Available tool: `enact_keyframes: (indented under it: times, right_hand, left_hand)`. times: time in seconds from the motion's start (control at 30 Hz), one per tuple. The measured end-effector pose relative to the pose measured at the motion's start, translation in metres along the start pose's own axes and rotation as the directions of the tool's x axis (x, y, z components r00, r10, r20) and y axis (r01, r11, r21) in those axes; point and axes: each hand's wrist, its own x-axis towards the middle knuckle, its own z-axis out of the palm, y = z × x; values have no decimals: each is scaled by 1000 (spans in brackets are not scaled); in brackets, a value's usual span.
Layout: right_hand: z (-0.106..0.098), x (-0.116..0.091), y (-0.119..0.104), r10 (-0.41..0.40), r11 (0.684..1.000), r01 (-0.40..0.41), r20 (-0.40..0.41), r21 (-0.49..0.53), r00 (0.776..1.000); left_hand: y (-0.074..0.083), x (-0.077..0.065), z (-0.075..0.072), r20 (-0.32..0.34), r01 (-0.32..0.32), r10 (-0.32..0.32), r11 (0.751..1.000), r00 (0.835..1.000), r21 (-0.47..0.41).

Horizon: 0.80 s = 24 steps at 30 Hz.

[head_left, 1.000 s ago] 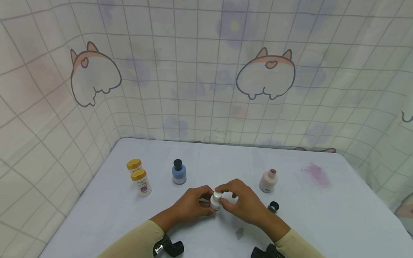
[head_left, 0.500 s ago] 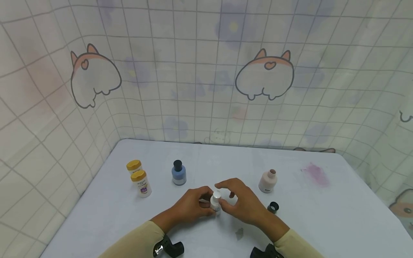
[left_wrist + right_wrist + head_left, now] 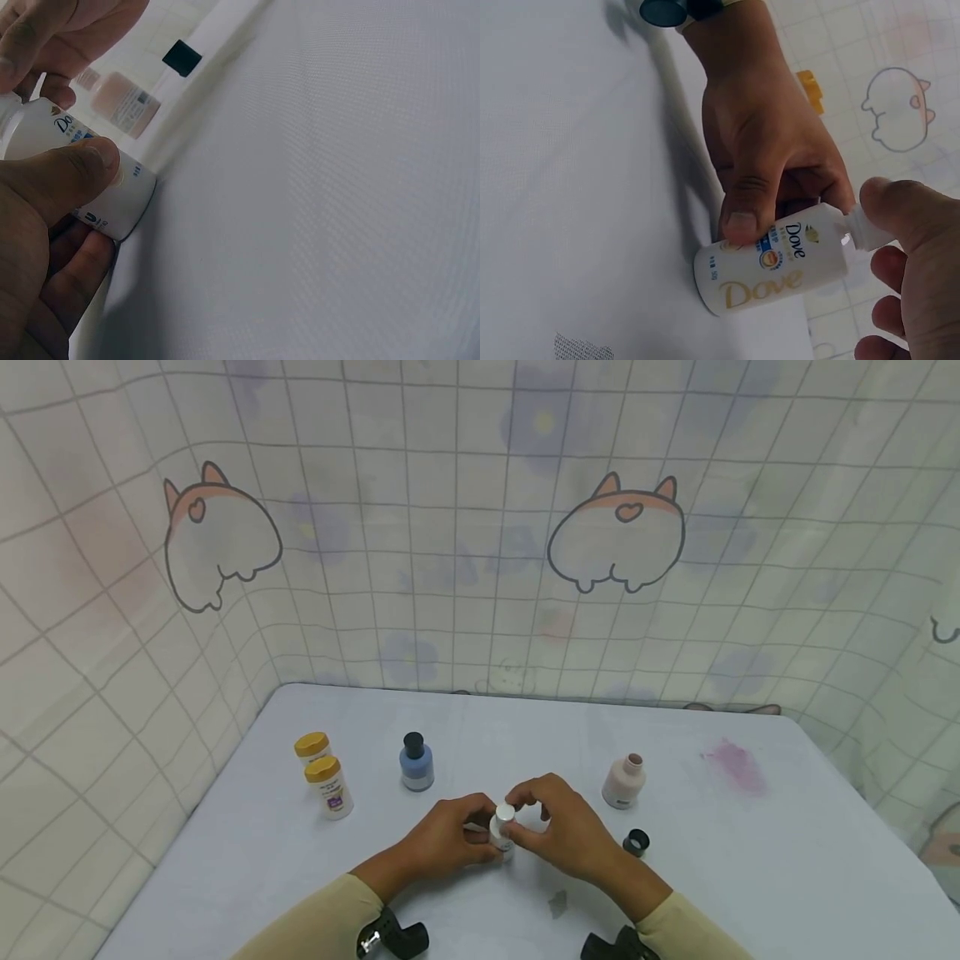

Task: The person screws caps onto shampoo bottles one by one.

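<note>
We note that, since half a second ago, the right hand (image 3: 568, 831) has shifted its thumb (image 3: 519, 834) leftward across the front of the white cap (image 3: 505, 811). We further record its index finger (image 3: 529, 788), then raised higher, now lowered beside that cap.

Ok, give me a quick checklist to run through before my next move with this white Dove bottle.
1. Left fingers gripping the white bottle: ok.
2. Right fingers at the white cap: ok, thumb touching it.
3. White cap fully tightened: cannot tell.
4. Pink bottle capped: not ok, its mouth is open.
5. Blue bottle capped: ok.
</note>
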Motion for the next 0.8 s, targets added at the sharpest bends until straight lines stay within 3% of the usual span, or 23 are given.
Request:
enact_keyframes:
  times: [0.33,0.67,0.8]
  right_hand:
    - [2,1,6,-152,987,149,37,65,988]
    - [-2,1,-1,11,1000,-12,53,11,999]
    - [-1,0,1,-18,1000,16,60,25,998]
  left_hand:
    - [2,0,0,-2,2,-2,1000,1000,14]
    - [0,0,0,1,7,-7,1000,1000,-10]
    - [-2,0,1,-1,1,-1,1000,1000,-11]
